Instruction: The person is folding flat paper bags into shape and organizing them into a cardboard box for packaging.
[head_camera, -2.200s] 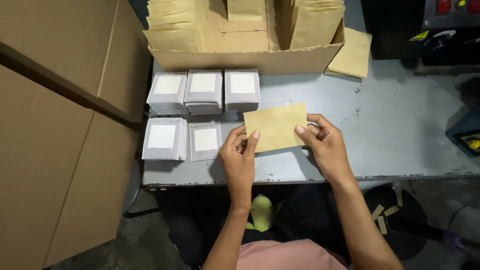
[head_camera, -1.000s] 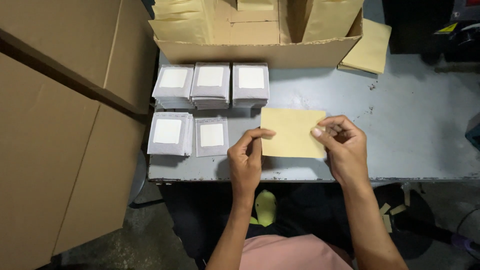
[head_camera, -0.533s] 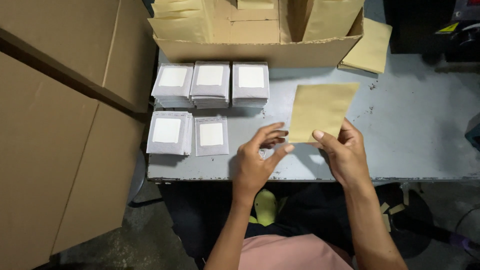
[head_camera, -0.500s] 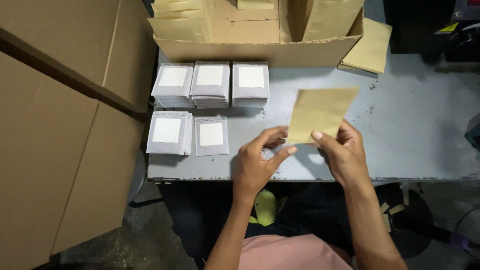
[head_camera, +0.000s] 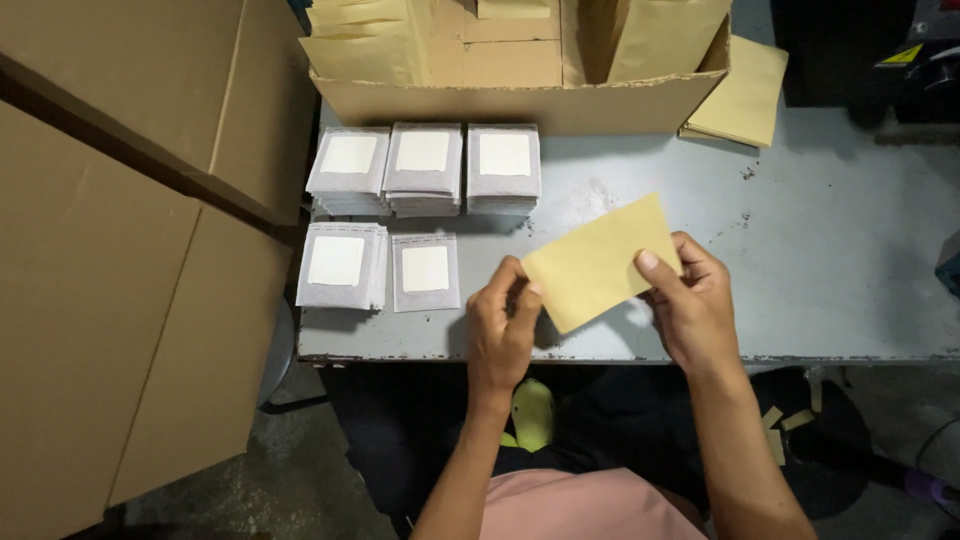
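Observation:
A tan paper envelope (head_camera: 592, 262) is held tilted above the grey table (head_camera: 820, 250), its right end raised. My right hand (head_camera: 690, 305) pinches its right edge with the thumb on top. My left hand (head_camera: 503, 322) grips the lower left corner, fingers curled at the edge. Left of my hands lie grey sachets with white square centres: a thin pile (head_camera: 425, 271) closest, a thicker stack (head_camera: 337, 264) beside it, and three stacks (head_camera: 423, 165) in a row behind.
An open cardboard box (head_camera: 520, 95) filled with tan envelopes stands at the table's far edge. A small pile of tan envelopes (head_camera: 740, 95) lies to its right. Large cardboard sheets (head_camera: 120, 250) lean on the left. A dark machine (head_camera: 880, 50) sits at the far right.
The envelope, upright in my right hand alone half a second ago, has swung down to a slanted lie. My left hand, which was open below it, now grips its left corner.

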